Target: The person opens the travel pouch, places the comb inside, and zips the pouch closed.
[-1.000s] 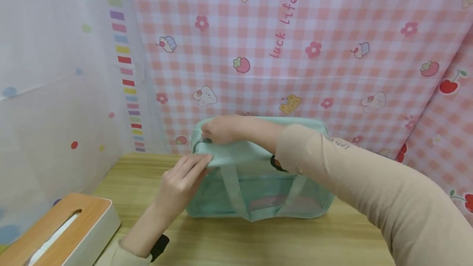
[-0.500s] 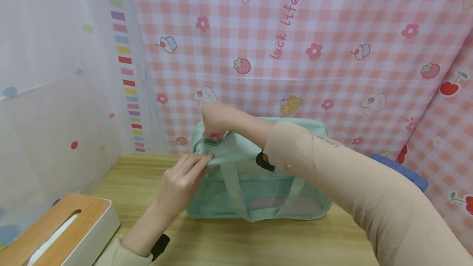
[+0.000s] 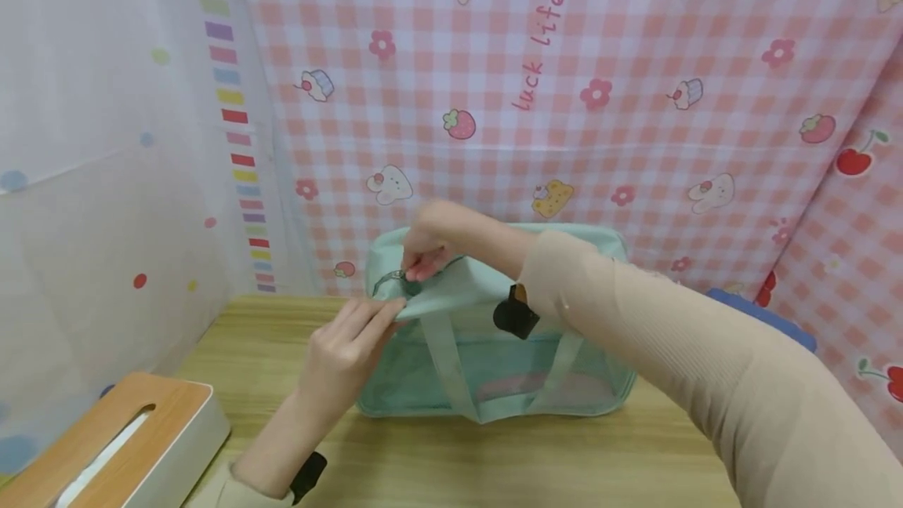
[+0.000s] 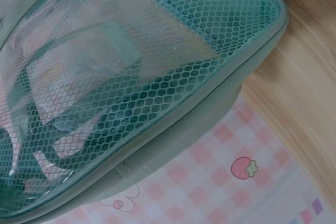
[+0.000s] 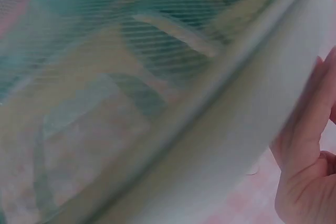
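A mint-green bag [image 3: 487, 371] with see-through mesh sides and a hanging strap stands upright on the table. My left hand [image 3: 349, 339] pinches the front top edge of the bag near its left corner, thumb out of sight. Above it, my right hand [image 3: 432, 245] has curled fingers on the zipper [image 3: 388, 279] along the bag's top; the pull itself is hidden by the fingertips. A small dark gap shows below those fingers. In the left wrist view, the mesh side [image 4: 173, 82] fills much of the picture. Part of the right hand shows beside the bag's pale top in the right wrist view.
A white tissue box [image 3: 179, 429] with a wooden lid stands at the table's left front. Behind my right arm lies a blue object [image 3: 765, 318]. Checked pink cloth [image 3: 635, 139] hangs right behind the bag. Something pink lies inside the bag.
My right hand lifted at the bag's top left, then came down slightly to the right along the zipper. The blue object has come into sight as the arm lowered. My left hand stays put.
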